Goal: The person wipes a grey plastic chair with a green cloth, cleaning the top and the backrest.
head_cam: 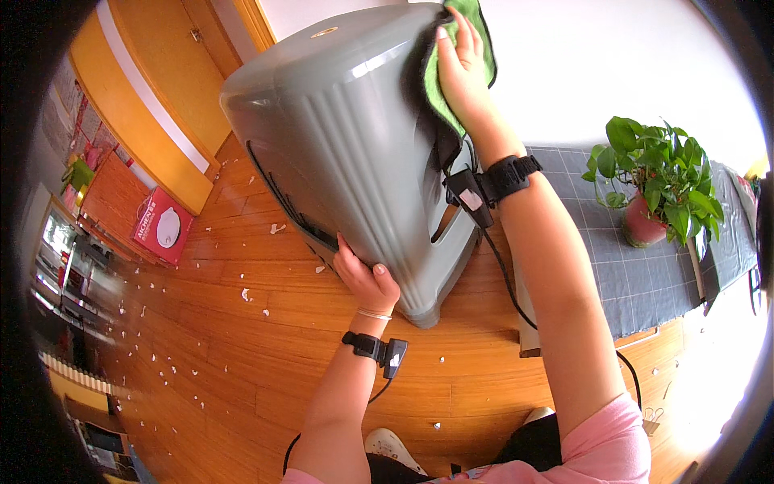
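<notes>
A grey plastic stool (357, 139), tilted, fills the upper middle of the view, with ribbed corners and a cut-out side. My right hand (468, 78) presses a green cloth with a black edge (438, 91) against the stool's right side near its top. Lower down, my left hand (366, 278) grips the edge of the stool's side, its fingertips partly hidden behind that edge. Each wrist wears a black strap with a small cabled device.
Scraps of white paper (245, 294) lie scattered over the wooden floor (290, 363). A potted plant (646, 221) stands on a low surface with a dark checked cloth (617, 272) at right. A red box (162, 227) is at left, near a wooden door (175, 66).
</notes>
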Available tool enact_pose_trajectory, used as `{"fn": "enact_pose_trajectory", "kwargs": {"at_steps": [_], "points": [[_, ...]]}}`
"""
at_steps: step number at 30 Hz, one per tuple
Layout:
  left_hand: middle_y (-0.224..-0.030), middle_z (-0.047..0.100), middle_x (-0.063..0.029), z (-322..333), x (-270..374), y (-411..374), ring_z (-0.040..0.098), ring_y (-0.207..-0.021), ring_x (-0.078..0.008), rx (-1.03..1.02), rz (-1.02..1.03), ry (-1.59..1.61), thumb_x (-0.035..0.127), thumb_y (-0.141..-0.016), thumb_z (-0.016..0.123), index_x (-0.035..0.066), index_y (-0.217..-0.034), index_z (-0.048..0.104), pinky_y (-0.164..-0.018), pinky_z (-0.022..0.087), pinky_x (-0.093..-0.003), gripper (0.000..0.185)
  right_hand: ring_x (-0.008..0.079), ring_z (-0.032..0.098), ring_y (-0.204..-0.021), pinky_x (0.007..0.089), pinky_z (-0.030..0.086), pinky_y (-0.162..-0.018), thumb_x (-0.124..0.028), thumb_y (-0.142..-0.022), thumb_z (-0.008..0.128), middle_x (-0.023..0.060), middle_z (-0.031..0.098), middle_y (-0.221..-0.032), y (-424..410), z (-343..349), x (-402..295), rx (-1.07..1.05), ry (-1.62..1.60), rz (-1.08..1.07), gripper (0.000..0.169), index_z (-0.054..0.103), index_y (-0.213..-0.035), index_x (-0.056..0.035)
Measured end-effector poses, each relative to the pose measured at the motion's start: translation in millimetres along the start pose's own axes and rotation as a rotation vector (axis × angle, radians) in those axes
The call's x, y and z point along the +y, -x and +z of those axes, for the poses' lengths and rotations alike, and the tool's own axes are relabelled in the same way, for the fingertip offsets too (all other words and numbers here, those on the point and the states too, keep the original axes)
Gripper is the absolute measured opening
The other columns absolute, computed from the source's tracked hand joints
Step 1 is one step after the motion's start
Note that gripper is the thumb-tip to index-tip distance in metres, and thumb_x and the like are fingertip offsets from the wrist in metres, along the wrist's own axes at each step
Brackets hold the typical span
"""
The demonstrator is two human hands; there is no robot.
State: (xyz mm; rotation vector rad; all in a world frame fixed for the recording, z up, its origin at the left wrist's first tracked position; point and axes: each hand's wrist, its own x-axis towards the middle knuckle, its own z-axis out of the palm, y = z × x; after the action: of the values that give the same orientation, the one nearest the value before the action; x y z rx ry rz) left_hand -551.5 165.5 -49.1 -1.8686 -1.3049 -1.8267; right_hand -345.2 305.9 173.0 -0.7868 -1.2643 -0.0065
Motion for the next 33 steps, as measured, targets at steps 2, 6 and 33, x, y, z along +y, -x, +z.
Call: {"fn": "enact_pose_trajectory", "kwargs": {"at_steps": [2, 6, 33], "points": [[-0.105, 0.051, -0.0218, 1.1, -1.9, 0.1, 0.047, -0.089, -0.0344, 0.016, 0.021, -0.005, 0.058, -0.099, 0.03, -0.013, -0.142, 0.032, -0.082, 0.038, -0.0453, 0.083, 0.041, 0.037, -0.138, 0.0455, 0.031, -0.113, -0.049, -0.097, 0.051, 0.0259, 0.038, -0.148, 6.9, 2.3, 25.4, 0.04, -0.048, 0.18, 0.061, 0.043, -0.145, -0.0123], [-0.107, 0.051, -0.0231, -7.5, -8.0, 0.9, 0.047, -0.09, -0.0347, 0.015, 0.031, -0.057, 0.057, -0.099, 0.031, -0.012, -0.143, 0.031, -0.083, 0.037, -0.0455, 0.082, 0.0426, 0.04, -0.134, 0.0453, 0.033, -0.112, -0.049, -0.1, 0.045, 0.0281, 0.043, -0.143, 60.8, 1.5, 75.8, -0.015, 0.055, 0.522, 0.062, 0.041, -0.146, -0.0073], [-0.139, 0.038, -0.0313, 2.8, -7.6, 9.6, 0.041, -0.122, -0.0428, -0.033, -0.074, 0.08, 0.058, -0.1, 0.029, -0.008, -0.148, 0.025, -0.105, 0.029, -0.0528, 0.082, 0.0448, 0.015, -0.147, 0.0585, 0.012, -0.117, -0.039, -0.098, 0.05, 0.0203, 0.019, -0.16, 91.4, -29.5, 1.1, -0.245, 0.083, 0.029, 0.062, 0.03, -0.153, -0.0178]]}}
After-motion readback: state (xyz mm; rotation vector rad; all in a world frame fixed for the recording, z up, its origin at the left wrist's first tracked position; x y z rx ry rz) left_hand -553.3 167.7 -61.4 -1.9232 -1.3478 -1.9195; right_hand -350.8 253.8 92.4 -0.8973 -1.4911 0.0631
